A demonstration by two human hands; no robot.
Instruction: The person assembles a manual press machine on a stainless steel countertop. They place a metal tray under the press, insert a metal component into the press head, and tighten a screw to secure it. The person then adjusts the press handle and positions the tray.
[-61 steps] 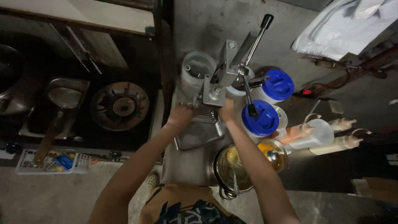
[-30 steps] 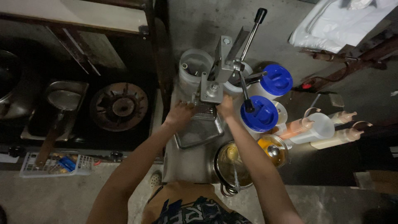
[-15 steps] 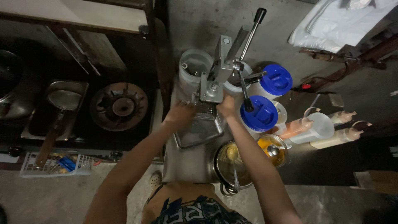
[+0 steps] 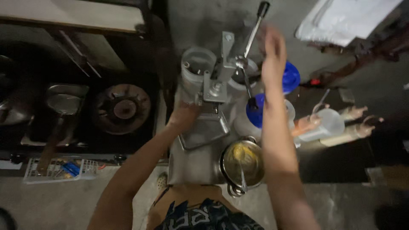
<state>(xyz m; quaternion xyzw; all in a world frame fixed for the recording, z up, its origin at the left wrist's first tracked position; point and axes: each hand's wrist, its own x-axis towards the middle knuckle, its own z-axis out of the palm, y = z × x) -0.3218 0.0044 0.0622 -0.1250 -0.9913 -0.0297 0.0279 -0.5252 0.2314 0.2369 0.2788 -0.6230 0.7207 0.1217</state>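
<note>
Bare, sleeveless arms; dark blue garment [image 4: 204, 217] with pale print.

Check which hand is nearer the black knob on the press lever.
Right. The right hand is raised beside the lever, just below and right of the black knob. The left hand sits low at the press base, well away.

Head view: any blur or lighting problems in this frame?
Head view: right hand is motion-smeared beside the press lever; left hand at the press base is sharper. Lighting is dim, stove side is nearly black, white cloth top right is soft and brightest.
</note>
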